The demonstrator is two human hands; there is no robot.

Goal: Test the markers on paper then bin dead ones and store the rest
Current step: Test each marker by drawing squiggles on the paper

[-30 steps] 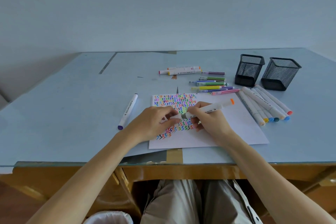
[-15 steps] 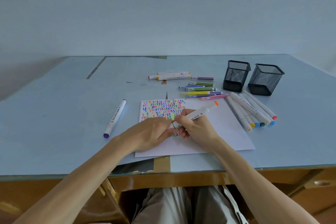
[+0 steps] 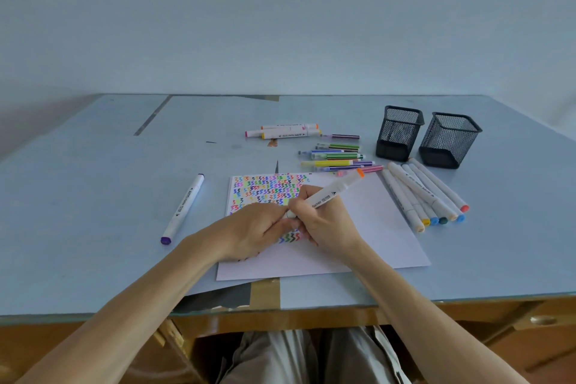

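Observation:
A white sheet of paper point(image 3: 367, 227) lies in front of me, its upper left filled with coloured squiggles point(image 3: 268, 187). My right hand point(image 3: 324, 227) grips a white marker with an orange end point(image 3: 335, 192), slanted up to the right over the paper. My left hand point(image 3: 258, 227) meets the marker's lower end with its fingertips; whether they pinch a cap there is hidden.
A purple-ended white marker point(image 3: 183, 209) lies left of the paper. Several white markers point(image 3: 427, 196) lie to the right, thin coloured pens point(image 3: 338, 156) and more white markers point(image 3: 286, 131) behind. Two black mesh cups point(image 3: 397, 132) point(image 3: 448, 140) stand at the back right.
The marker's lower end and my left fingertips came together over the paper. The camera tilted up, so the desk sits lower in view.

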